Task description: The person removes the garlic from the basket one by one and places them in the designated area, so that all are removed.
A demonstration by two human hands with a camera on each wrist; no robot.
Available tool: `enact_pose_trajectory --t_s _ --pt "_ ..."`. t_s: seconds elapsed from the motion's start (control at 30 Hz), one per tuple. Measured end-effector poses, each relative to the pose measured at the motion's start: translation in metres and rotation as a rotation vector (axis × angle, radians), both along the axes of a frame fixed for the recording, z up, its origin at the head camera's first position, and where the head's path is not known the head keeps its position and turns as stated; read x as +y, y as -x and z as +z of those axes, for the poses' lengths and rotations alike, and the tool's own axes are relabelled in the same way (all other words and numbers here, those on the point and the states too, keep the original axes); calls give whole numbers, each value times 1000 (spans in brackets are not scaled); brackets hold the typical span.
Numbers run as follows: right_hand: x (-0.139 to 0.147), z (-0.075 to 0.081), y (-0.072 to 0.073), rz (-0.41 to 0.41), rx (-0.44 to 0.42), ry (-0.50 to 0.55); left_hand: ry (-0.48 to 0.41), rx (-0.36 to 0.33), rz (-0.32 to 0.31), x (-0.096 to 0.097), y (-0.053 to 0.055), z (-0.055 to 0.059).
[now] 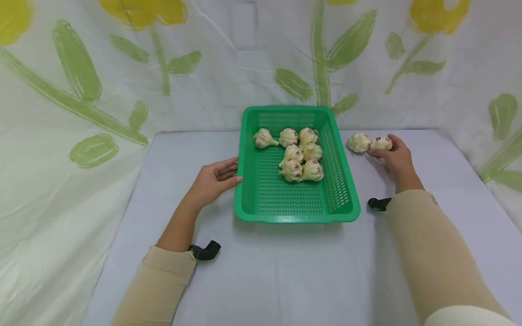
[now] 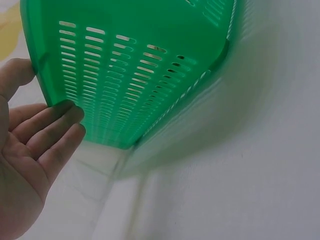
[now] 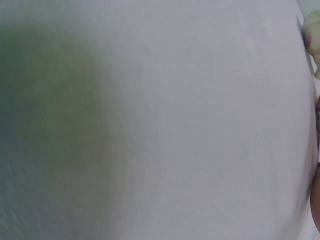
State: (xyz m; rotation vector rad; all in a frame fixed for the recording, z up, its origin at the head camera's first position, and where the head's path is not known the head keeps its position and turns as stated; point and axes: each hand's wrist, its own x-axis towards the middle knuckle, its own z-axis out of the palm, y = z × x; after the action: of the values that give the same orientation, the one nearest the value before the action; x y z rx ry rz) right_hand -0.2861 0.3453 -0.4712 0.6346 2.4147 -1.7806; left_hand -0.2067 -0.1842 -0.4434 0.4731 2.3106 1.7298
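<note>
A green plastic basket (image 1: 291, 218) holds several white garlic bulbs (image 1: 313, 170) with purple marks, grouped toward its back and middle. My left hand (image 1: 214, 181) is at the basket's left side, thumb at the rim's edge. In the left wrist view, the hand's nearly straight fingers (image 2: 60, 130) reach beneath the rim beside the slotted wall. To the right of the basket, my right hand (image 1: 397, 158) grips a garlic bulb (image 1: 381, 143) between thumb and fingers. Another garlic bulb (image 1: 359, 142) lies right beside it on the table. The right wrist view catches only a garlic bulb (image 3: 313, 37) and a sliver of hand at its edge.
The table has a white cover (image 1: 314, 271). Behind it hangs a white sheet (image 1: 220, 77) painted with yellow flowers and green leaves. A black wrist mount (image 1: 207, 250) sits on the left wrist, and another black mount (image 1: 379, 204) on the right.
</note>
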Motion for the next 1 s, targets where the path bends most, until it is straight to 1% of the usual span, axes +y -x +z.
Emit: enact_pose_trajectory --t_s 0.07,0.13,0.23,0.33,0.43,0.53,0.67,0.77,0.87,1.0 --pt "4 2 -2 32 -8 -22 -2 -2 -4 1 0 0" --pt "8 5 -4 85 -31 -60 -5 -6 -7 2 1 1" --pt "15 12 -6 186 -75 -128 -7 -10 -5 3 1 3" --pt "22 26 -5 299 -112 -214 -2 -11 -8 2 2 6" --pt "27 48 -3 406 -143 -326 4 -16 -7 2 2 8" --pt "27 75 3 512 -205 -488 6 -21 -6 1 2 9" --pt "20 111 11 629 -255 -704 6 -25 -3 0 2 7" --pt "9 131 16 707 -261 -837 6 -26 4 0 1 7" --pt "-6 149 18 779 -282 -927 3 -27 8 0 0 6" --pt "-35 170 15 819 -366 -1007 1 -33 10 1 -2 4"
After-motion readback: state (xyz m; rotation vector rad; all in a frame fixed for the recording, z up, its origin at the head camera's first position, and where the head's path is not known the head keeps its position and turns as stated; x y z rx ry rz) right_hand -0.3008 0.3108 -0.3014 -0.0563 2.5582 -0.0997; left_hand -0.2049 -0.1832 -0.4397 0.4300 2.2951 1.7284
